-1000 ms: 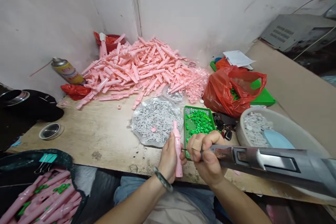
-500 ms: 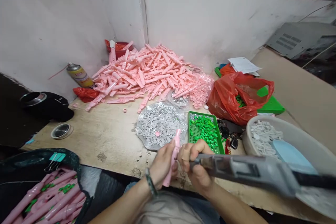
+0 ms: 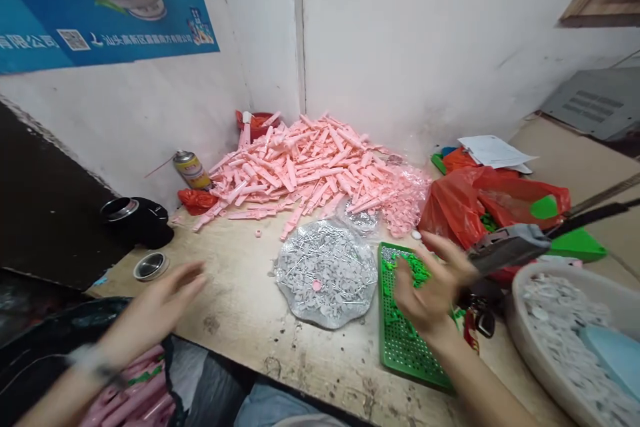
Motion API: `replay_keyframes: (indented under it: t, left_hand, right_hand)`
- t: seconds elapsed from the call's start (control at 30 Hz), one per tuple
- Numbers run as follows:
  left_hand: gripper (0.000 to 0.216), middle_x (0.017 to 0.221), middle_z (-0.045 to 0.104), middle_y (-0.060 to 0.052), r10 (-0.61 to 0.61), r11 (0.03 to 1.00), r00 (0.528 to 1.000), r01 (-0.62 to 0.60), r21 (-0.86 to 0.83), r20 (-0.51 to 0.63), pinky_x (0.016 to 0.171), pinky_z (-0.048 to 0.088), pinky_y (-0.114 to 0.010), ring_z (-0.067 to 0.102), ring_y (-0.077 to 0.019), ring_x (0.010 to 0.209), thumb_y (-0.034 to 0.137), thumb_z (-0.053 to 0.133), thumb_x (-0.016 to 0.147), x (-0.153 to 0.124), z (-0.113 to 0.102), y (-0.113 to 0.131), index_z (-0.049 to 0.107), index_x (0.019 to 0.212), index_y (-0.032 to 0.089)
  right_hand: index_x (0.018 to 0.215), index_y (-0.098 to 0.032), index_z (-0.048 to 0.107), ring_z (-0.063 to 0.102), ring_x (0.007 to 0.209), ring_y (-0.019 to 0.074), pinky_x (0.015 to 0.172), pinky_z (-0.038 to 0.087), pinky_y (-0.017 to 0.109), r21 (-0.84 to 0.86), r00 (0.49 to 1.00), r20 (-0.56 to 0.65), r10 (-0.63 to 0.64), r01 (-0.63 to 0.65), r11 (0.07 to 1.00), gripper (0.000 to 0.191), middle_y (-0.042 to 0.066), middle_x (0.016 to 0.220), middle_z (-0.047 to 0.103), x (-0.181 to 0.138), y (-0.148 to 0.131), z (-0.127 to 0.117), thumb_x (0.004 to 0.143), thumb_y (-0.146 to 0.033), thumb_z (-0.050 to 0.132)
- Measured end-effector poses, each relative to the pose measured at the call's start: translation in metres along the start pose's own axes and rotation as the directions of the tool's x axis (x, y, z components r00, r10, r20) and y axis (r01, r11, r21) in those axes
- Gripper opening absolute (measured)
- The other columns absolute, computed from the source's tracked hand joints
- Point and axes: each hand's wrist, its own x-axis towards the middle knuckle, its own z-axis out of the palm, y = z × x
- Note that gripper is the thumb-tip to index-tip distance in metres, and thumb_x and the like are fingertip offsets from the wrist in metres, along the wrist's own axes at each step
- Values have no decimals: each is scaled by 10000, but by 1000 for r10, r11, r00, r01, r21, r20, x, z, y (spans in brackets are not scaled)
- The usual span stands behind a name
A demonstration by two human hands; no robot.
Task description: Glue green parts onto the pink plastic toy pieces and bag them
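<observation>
My left hand [image 3: 160, 303] is over the left of the table, empty, its fingers stretched out and blurred. Below its wrist is a dark bag [image 3: 60, 320] holding pink plastic bodies [image 3: 143, 403] with green parts. My right hand [image 3: 435, 280] hangs over the green perforated tray [image 3: 410, 357], fingers spread with nothing between them. Just beyond these fingers a grey electric screwdriver [image 3: 515, 243] hangs from a dark line; I cannot tell if they touch. In the tray lie small green parts [image 3: 413, 267]. Between my hands stands a plastic-lined dish of grey parts and metal pins [image 3: 327, 273].
A large heap of pink parts [image 3: 320, 167] lies against the wall. To the right are a red plastic bag [image 3: 450, 207], keys [image 3: 484, 323] and a pale basin [image 3: 517, 307] with white parts. A spray can [image 3: 193, 170] and a round tin [image 3: 151, 267] stand left.
My left hand has moved left and no longer holds the pink body. My right hand has let go of the screwdriver, which now hangs farther up and right. The view has shifted.
</observation>
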Motion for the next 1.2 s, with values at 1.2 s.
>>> replay_keyframes:
  t: [1.2]
  left_hand:
    - [379,586,559,43,-125,71,819,571,-818,560,449,424,-193,487,-81,475,375,820,648,-58,167,149,619,880,152]
  right_hand:
    - [896,-147,686,618,665,158,656,487,283,147,510,806,300,-663,734,239,40,784,700,-4,-18,43,902,-333,536]
